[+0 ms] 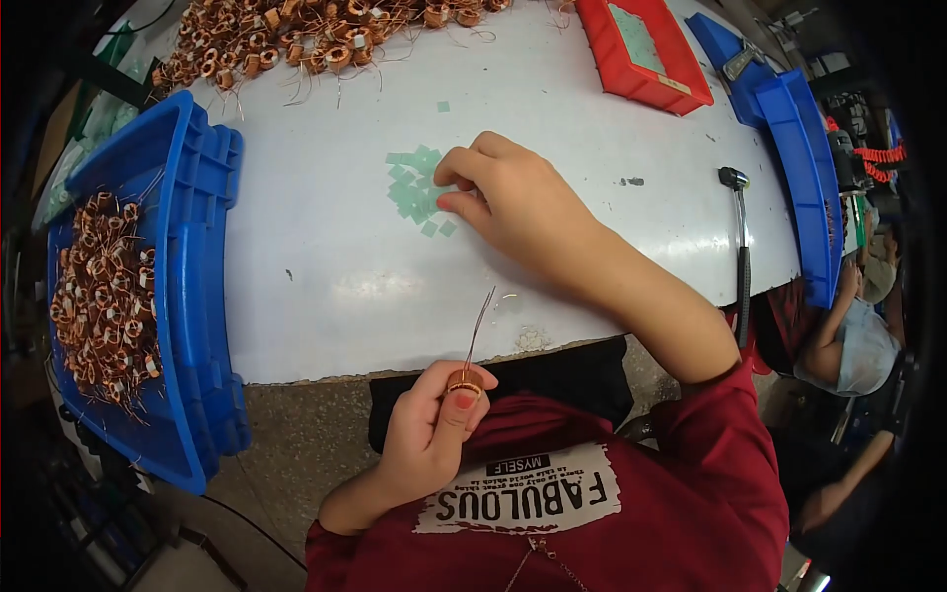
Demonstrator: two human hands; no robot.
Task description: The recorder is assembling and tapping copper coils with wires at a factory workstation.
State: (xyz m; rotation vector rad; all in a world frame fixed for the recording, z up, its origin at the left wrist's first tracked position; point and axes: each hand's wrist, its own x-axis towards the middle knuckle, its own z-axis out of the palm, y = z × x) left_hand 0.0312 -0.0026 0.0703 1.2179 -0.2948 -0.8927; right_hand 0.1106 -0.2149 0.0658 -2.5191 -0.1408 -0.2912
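Below, a ring-shaped copper coil (465,380) with two long wires is pinched between the left hand's (424,434) thumb and fingers, near the table (335,316); the right hand (523,192), half curled, meets green squares (406,185), any grip indiscernible.

A workshop: heaped copper coils (316,37), a blue bin (185,296) (co-worker (860,345) nearby).

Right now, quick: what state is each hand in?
Left hand: closed, holding a copper-wound ring.
Right hand: curled at the green squares; whether gripping one cannot be told.
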